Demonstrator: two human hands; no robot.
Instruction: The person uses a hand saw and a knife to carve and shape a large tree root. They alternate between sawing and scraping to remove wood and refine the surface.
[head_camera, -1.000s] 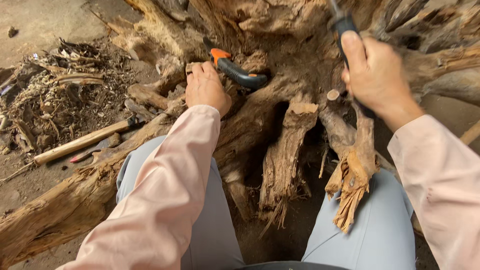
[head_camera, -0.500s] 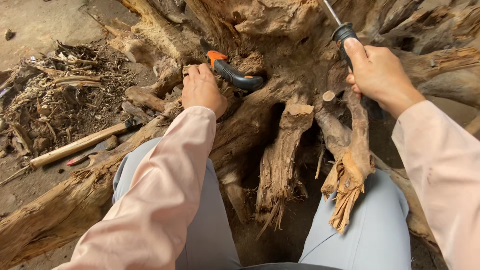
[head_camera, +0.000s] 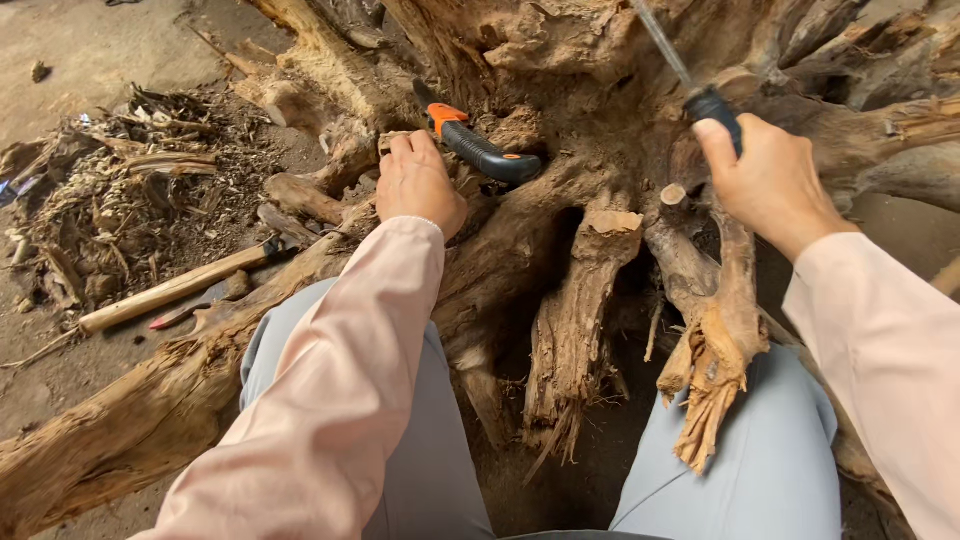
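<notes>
ground (head_camera: 100, 60) – bare dirt | far left: heap of wood scraps (head_camera: 130, 200) | beside it: wooden-handled tool (head_camera: 170, 290) | centre: big tree stump (head_camera: 560, 150) – roots spread

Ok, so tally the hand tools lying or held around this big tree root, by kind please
Folding saw with orange and black handle, lying on the root: 1
Black-handled tool with a metal shaft, gripped in the right hand: 1
Long wooden-handled tool, on the ground: 1
Total: 3
</notes>
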